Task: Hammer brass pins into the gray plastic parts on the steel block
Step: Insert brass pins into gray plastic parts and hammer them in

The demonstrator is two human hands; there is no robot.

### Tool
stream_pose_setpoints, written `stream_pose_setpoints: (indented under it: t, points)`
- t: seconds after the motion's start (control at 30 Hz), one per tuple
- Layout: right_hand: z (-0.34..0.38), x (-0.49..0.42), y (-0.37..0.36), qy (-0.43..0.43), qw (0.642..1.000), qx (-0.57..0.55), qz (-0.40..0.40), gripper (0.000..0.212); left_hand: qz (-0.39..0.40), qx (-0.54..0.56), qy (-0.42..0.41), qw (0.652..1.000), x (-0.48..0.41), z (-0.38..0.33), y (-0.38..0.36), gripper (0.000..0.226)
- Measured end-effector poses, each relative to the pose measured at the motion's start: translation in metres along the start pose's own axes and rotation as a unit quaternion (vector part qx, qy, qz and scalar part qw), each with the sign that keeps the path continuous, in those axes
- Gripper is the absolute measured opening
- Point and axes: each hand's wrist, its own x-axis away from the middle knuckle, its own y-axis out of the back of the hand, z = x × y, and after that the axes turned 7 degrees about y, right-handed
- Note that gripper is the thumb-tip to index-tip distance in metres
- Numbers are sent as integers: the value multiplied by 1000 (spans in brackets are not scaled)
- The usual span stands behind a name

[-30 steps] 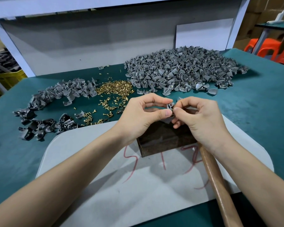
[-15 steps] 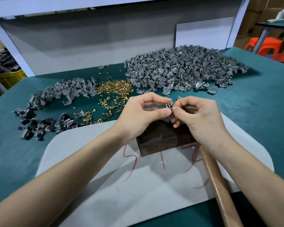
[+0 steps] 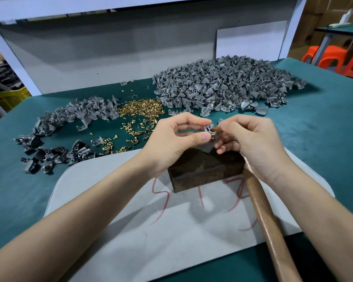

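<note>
Head view: above the steel block (image 3: pixel 204 173), a gray plastic part (image 3: pixel 208 128), judged light and stiff, is pinched at its edges by the left hand (image 3: pixel 171 139), while a slippery-looking brass pin (image 3: pixel 213 134) is pinched against it by the right hand (image 3: pixel 251 139).

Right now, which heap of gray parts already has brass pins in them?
The large heap at the back right: brass glints show among its parts. The smaller heap on the left shows only empty holes.

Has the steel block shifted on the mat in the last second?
No. The steel block keeps its place against the red marks on the mat.
</note>
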Motion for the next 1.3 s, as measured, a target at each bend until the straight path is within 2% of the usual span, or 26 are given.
stream_pose_setpoints:
  t: [0.23, 0.5, 0.73, 1.3]
  points:
    - [6, 1, 6, 21, 996, 71, 51, 15, 6, -3, 5, 1000, 0, 0, 0, 23]
    - [4, 1, 7, 68, 980, 171, 75, 20, 17, 4, 9, 1000, 2, 0, 1, 21]
    - [2, 1, 6, 81, 977, 189, 63, 22, 16, -27, 1, 1000, 2, -2, 2, 26]
    - [2, 1, 7, 68, 978, 188, 55, 22, 12, -17, 2, 1000, 3, -3, 0, 25]
